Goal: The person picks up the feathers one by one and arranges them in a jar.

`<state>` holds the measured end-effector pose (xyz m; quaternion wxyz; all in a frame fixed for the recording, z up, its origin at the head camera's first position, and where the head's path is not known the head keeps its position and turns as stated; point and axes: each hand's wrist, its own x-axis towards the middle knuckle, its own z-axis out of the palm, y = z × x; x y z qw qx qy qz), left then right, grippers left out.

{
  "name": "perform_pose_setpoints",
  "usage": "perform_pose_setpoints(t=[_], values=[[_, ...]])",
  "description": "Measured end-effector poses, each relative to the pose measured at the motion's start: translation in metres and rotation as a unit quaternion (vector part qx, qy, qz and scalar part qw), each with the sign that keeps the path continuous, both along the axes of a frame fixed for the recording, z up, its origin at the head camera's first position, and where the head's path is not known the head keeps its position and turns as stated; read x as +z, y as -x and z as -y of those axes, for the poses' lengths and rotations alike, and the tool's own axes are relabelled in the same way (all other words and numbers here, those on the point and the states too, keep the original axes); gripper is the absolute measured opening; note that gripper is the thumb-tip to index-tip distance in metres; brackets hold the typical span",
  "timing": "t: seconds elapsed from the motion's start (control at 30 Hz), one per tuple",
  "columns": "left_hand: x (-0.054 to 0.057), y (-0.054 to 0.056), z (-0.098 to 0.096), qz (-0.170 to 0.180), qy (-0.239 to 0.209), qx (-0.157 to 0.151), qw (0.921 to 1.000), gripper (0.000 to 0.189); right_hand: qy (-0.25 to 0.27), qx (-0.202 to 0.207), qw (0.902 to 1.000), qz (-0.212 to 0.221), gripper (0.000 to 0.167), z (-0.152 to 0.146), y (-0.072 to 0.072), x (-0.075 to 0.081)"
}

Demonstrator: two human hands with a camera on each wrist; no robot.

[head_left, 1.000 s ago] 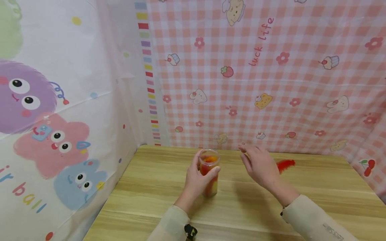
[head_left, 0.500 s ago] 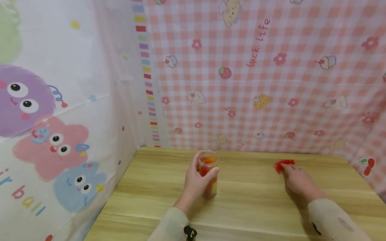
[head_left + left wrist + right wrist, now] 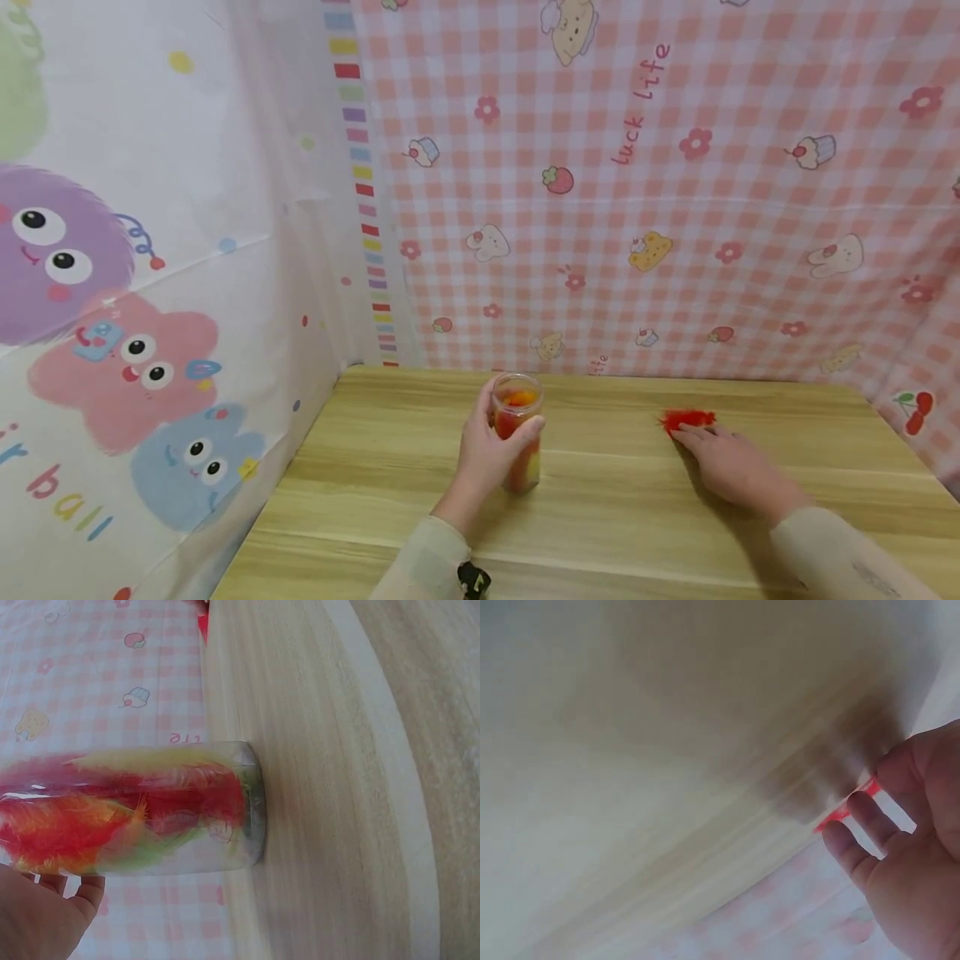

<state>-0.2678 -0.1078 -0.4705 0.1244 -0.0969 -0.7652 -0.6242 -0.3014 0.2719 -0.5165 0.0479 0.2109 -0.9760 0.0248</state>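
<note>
In the head view my left hand (image 3: 487,446) grips a clear, open-topped jar (image 3: 525,477) that stands upright on the table. Colourful feathers (image 3: 82,825), red, orange, yellow and green, fill much of it. The left wrist view shows the jar's flat base close against the wood, with my fingers curled at its side. On the right, a fluffy red feather (image 3: 690,417) lies low over the tabletop. My right hand (image 3: 738,471) pinches its near edge with the fingertips. In the right wrist view the fingers hide most of this feather (image 3: 836,816).
The light wooden table (image 3: 615,517) ends at the back against a pink checked cloth (image 3: 525,208). A white cloth (image 3: 247,150) with cartoon figures hangs along the left side.
My right hand has moved from near the middle out to the red feather, and the feather has shifted left and turned under its fingertips. The left hand and jar have stayed put.
</note>
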Motion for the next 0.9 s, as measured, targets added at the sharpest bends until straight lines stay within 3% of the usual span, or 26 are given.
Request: perform_pose_setpoints(t=[0.17,0.3,0.43,0.63,0.77,0.9], values=[[0.001,0.000,0.000,0.003,0.001,-0.003,1.0000,0.076,0.004,0.077,0.9963,-0.036,0.031,0.023,-0.027,0.002],[0.000,0.001,0.000,0.008,-0.004,-0.002,1.0000,0.075,0.058,0.108,0.9890,-0.082,0.020,0.030,-0.035,0.005],[-0.001,0.001,0.000,0.008,-0.004,-0.003,1.0000,0.075,0.122,0.055,0.9878,-0.079,0.012,0.022,-0.027,0.012],[-0.003,0.000,0.001,0.009,0.000,-0.001,1.0000,0.076,0.165,-0.054,0.9843,0.032,0.029,-0.006,-0.003,0.017],[-0.004,0.000,0.001,0.012,0.000,-0.001,0.9999,0.075,0.169,-0.081,0.9789,0.081,0.039,-0.011,0.010,0.017],[-0.002,0.001,0.000,0.014,-0.002,0.001,0.9999,0.074,0.144,-0.094,0.9815,0.085,0.033,-0.003,0.019,0.016]])
